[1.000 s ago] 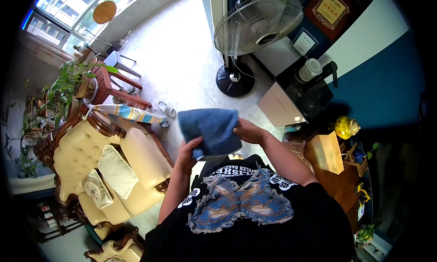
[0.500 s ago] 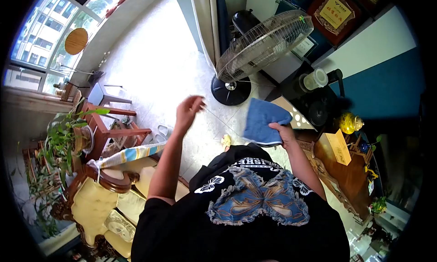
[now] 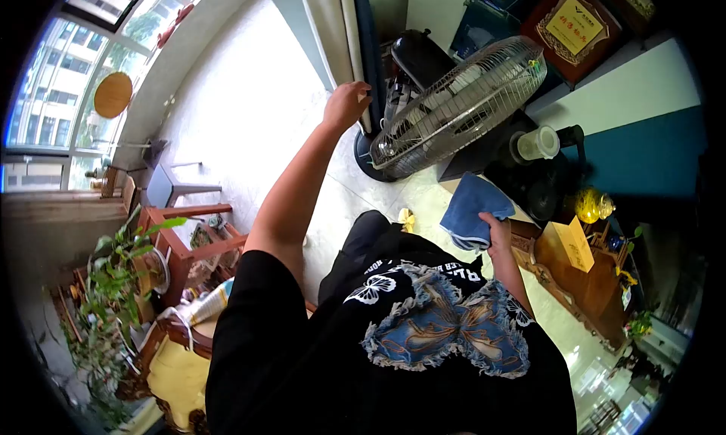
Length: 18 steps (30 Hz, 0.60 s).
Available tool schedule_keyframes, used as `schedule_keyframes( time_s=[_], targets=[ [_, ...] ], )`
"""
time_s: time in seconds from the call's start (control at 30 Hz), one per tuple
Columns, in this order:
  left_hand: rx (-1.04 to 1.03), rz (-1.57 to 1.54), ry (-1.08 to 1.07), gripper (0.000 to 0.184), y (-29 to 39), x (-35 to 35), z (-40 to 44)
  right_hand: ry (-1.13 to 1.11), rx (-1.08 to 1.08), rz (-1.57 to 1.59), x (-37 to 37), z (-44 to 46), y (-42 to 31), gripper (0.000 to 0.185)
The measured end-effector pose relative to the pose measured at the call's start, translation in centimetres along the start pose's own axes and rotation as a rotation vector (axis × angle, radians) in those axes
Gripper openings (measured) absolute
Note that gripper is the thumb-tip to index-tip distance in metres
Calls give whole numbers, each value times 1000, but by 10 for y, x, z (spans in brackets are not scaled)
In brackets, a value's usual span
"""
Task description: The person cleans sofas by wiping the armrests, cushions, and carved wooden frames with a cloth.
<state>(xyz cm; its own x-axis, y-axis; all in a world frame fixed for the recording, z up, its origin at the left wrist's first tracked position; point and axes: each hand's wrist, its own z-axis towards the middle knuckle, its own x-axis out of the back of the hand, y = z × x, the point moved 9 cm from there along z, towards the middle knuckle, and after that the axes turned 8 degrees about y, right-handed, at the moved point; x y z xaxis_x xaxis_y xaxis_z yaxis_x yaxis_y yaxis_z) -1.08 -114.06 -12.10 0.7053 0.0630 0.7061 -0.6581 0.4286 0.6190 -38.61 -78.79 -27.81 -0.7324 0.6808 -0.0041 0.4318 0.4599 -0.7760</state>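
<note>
My right hand grips a folded blue cloth, which hangs out in front of my body on the right. Stretched far forward, my left hand has loosely bent fingers and nothing visible in it. It overlaps the lower edge of the beige curtain in view; whether it touches the curtain I cannot tell. Just right of that hand stands a large floor fan with a tilted wire cage. The fan's black round base is partly hidden behind the cage.
To the right are a blender-like appliance with a clear jar, a yellow glass jar, and a yellow box on a wooden cabinet. At left are a grey stool, a potted plant and a yellow sofa.
My left hand has moved forward and right, toward the curtain and fan. The cloth in my right hand has shifted right in view and hangs more bunched. The whole view has turned slightly.
</note>
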Motion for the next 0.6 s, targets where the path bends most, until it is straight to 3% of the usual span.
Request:
schedule_keyframes(
  time_s=[0.1,0.13,0.17,0.3,0.43,0.6],
  targets=[
    [80,126,-203,43,-14,-38,29,162,-18,-23,4,-19,7,57],
    [65,105,-270,55,-21,-54,39,182,99,-28,-3,-35,-10,59],
    [35,98,-299,55,-27,-68,48,256,184,-40,5,-37,-5,59],
    [-186,-33,-409,83,-24,-117,64,453,28,37,17,-85,31,56],
    [-191,-162,-516,92,-27,-140,57,585,3,262,0,-144,78,52],
    [-187,-261,-454,74,-17,-138,58,790,31,404,-33,-218,122,38]
  ],
)
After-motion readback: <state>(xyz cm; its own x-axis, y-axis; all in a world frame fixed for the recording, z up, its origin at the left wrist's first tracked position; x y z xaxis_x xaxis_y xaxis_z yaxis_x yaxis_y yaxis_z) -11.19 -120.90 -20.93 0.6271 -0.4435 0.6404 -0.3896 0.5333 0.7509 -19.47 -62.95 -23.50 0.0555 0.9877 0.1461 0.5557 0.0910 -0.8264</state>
